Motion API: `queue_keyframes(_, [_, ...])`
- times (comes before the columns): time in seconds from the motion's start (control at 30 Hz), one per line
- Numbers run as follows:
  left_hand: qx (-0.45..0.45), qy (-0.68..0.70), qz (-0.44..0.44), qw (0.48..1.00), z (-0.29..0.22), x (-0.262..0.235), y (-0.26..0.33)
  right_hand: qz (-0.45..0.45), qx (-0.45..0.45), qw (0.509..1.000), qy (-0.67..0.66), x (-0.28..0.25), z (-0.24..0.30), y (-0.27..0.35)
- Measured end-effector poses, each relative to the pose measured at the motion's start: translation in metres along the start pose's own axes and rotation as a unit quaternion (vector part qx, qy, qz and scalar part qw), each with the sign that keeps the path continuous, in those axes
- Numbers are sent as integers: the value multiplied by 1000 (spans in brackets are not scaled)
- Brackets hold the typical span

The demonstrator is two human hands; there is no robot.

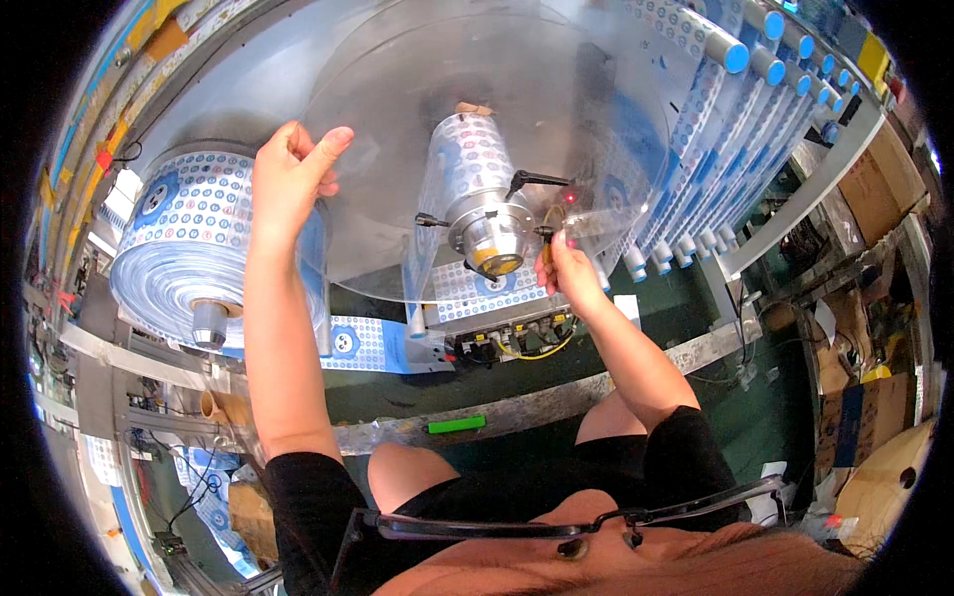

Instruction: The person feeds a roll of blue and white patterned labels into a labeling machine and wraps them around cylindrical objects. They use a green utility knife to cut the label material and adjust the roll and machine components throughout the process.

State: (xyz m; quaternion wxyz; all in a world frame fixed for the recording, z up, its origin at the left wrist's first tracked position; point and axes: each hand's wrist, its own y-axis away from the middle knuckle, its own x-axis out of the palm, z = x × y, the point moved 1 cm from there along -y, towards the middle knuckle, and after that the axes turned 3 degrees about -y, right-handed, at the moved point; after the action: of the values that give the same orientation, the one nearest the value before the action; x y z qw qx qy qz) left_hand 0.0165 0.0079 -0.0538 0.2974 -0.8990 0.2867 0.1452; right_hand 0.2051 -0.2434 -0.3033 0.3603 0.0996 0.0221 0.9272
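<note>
"Where's the hub?"

"Take the hub [495, 238] as the middle of the dial. It's the metal piece on the front end of the small printed roll [472, 154], which runs away from it toward twelve."

"And the knob?"

"The dark knob [544, 232] sits at the hub's three o'clock. The right hand [568, 270] comes in from four, fingers drawn in narrow right by it. Whether they grip the knob or only touch it, I can't tell."

"What else is on the hub?"

"A black lever [537, 181], pointing out between one and two, and a small handle [429, 220] at about nine-thirty."

"The left hand?"

"The left hand [296, 179] is up at ten, half open, thumb spread from the curled fingers. It overlaps the rim of the clear disc [373, 184] around the hub; contact I can't make out."

"Farther out?"

"The big printed roll [189, 223] at nine, partly behind the left forearm. Blue-capped rollers [735, 58] at two, with printed film [711, 139] strung along them."

"Lower down?"

"A yellow cable [542, 354] near five, and a green block [457, 424] on the metal beam [542, 404] at six. Toward eight, a cardboard tube [214, 405]. Out at three, a cardboard box [879, 184]."
</note>
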Motion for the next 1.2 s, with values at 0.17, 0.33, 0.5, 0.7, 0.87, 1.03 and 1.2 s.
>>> queue_keyframes(0.17, [3, -5, 14, 1000, 2, 0, -4, -38, 12, 993, 110, 1, 6, -8])
queue_keyframes(0.33, [12, -13, 9, 1000, 4, -1, -6, -8, 108, 992, 70, 3, 19, -4])
queue_keyframes(0.5, [12, -9, 7, 1000, 2, 3, -5, 38, -10, 999, 30, -2, 7, 7])
queue_keyframes(0.7, [35, -13, -1, 999, 2, 2, -4, 30, -72, 936, 343, -12, 14, 13])
queue_keyframes(0.87, [39, -18, 5, 999, 1, 2, -2, -1, -44, 939, 342, -9, 8, 13])
queue_keyframes(1.03, [2, -33, 57, 998, -20, 1, -5, -16, 22, 907, 419, -9, -8, -14])
queue_keyframes(1.2, [127, -16, -42, 991, 41, -38, 31, -319, -402, 786, 345, -43, 56, 53])
